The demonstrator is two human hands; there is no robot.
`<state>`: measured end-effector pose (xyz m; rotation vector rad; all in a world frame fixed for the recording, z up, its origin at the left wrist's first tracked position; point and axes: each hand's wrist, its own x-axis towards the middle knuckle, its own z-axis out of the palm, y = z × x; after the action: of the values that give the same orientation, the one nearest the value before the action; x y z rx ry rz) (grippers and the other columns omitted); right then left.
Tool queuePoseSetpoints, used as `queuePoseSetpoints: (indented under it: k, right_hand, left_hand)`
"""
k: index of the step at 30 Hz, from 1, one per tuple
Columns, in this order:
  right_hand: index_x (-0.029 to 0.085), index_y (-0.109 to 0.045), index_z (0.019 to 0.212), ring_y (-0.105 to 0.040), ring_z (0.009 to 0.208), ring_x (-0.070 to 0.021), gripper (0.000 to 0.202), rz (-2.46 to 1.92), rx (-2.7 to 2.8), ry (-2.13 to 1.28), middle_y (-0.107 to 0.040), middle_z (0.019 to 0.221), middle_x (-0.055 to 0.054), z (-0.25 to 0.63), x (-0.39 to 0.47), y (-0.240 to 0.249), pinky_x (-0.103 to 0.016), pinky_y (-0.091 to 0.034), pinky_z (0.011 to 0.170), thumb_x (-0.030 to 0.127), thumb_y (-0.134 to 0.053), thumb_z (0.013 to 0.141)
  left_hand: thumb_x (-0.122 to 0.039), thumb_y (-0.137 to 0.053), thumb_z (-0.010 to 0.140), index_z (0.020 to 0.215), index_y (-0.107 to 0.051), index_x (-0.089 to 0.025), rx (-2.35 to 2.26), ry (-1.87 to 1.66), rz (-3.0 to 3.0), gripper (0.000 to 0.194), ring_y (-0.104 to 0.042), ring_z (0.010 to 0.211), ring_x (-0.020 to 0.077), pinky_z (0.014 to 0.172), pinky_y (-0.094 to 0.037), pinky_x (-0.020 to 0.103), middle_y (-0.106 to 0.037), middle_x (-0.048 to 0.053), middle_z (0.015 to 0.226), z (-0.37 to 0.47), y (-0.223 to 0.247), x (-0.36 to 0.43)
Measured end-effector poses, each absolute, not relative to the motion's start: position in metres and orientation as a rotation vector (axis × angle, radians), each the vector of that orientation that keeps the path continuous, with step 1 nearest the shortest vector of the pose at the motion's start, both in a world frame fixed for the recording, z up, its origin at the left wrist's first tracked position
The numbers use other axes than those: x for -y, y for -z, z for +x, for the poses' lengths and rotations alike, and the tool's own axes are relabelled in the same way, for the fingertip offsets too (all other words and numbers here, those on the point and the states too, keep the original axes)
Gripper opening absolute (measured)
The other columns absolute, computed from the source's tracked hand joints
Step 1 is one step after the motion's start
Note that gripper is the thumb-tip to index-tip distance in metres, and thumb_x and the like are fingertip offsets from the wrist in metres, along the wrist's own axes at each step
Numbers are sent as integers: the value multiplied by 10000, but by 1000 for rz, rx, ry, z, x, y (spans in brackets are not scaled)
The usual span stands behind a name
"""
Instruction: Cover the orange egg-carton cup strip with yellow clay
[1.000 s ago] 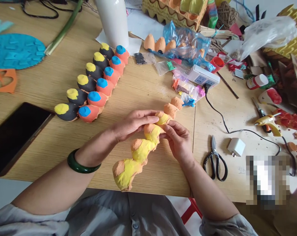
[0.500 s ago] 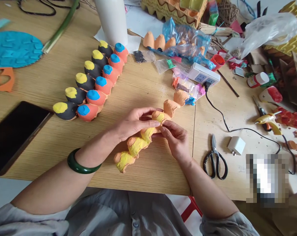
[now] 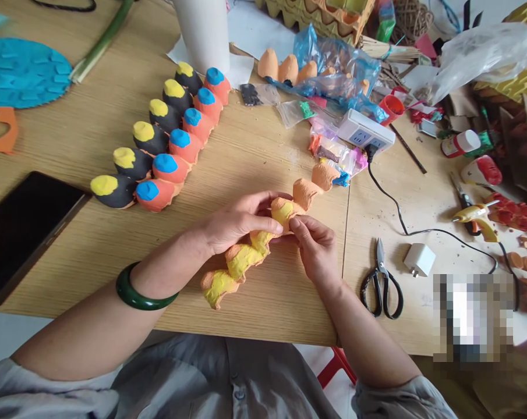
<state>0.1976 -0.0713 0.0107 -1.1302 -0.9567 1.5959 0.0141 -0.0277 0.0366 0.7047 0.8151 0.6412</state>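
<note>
1. Orange, rough-surfaced and moulded like egg carton, a single-row strip of six cups (image 3: 242, 260) is slanting from the near left to the far right between the person's two hands. Its four nearer cups are showing smeared yellow coating; its two farthest are showing bare orange. Whether its near end is touching the pale wood-grain table (image 3: 263, 317) is unclear.

2. The left hand (image 3: 234, 227) is clamping the strip around its middle from the left side, thumb lying across the near face and fingers reaching behind the fourth cup from the near end. A dark green, glossy bangle (image 3: 143, 294) is circling that forearm, to the left of the strip.

3. The right hand (image 3: 316, 247) is pressing thumb and forefinger together on the strip's right edge, at that same fourth cup. The strip is lying directly at these fingertips.

4. Left of the strip and farther away, a double row of joined cups (image 3: 169, 137) is standing, one row black with yellow tops, the other red-orange with blue tops. A black, flat, rectangular device (image 3: 27, 233) is lying well to the strip's left.

5. Black-handled metal scissors (image 3: 380, 282) are lying open to the strip's right, and a white plastic plug adapter (image 3: 419, 259) is resting farther right of it.

6. Just beyond the strip's far end, small clear bags of coloured material (image 3: 335, 154) are lying.
</note>
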Motion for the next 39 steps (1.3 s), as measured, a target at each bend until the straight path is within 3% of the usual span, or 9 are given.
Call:
queuePoseSetpoints:
  k: [7, 15, 20, 25, 29, 34, 39]
  right_hand:
    - [265, -819, 927, -794, 695, -193, 266, -1095, 833, -1604, -814, 883, 4, 200, 67, -9, -370, -695, 742, 514, -855, 841]
    - [250, -793, 832, -794, 868, -227, 306, -1091, 795, -1621, -783, 853, -13, 196, 65, -13, -334, -694, 704, 546, -866, 808]
    - [240, -787, 774, -775, 817, -219, 336, -1090, 732, -1661, -766, 751, -13, 198, 59, -14, -336, -699, 686, 558, -895, 766]
    - [240, -811, 838, -758, 733, -184, 303, -1010, 692, -1715, -781, 763, -9, 202, 58, -16, -294, -672, 620, 532, -876, 787]
    - [246, -837, 955, -742, 696, -134, 236, -947, 692, -1793, -798, 811, 13, 203, 59, -19, -243, -654, 650, 389, -899, 778]
    - [247, -837, 914, -719, 661, -95, 181, -947, 632, -1832, -814, 823, 35, 203, 57, -20, -197, -625, 623, 254, -910, 749]
    - [245, -854, 894, -734, 673, -87, 202, -919, 596, -1865, -829, 814, 36, 206, 55, -20, -170, -626, 640, 260, -946, 714]
  left_hand:
    - [-362, -794, 843, 1059, -798, -230, -762, -658, 666, 252, -742, 964, 230, 809, -620, 321, -779, 54, 1025, 15, -38, 26]
    - [-414, -881, 774, 1085, -860, -286, -798, -737, 804, 337, -727, 1189, 332, 986, -615, 436, -820, 51, 1171, 11, -27, 21]
    - [-424, -938, 724, 1123, -859, -240, -912, -757, 953, 446, -696, 1274, 361, 1058, -591, 487, -816, 75, 1242, 7, -31, 18]
    - [-460, -960, 691, 1149, -847, -221, -1006, -798, 1037, 529, -754, 1118, 323, 957, -612, 443, -824, 89, 1208, 5, -31, 17]
    - [-517, -952, 691, 1163, -837, -243, -1113, -885, 1195, 558, -755, 964, 271, 797, -596, 366, -814, 69, 1197, 6, -28, 16]
    - [-504, -899, 789, 1117, -847, -287, -1026, -1034, 1383, 397, -706, 1142, 290, 859, -606, 360, -764, 26, 1307, 8, -26, 16]
    - [-464, -755, 941, 1156, -847, -250, -885, -1135, 1429, 317, -684, 1230, 282, 785, -652, 313, -749, 86, 1298, 7, -26, 18]
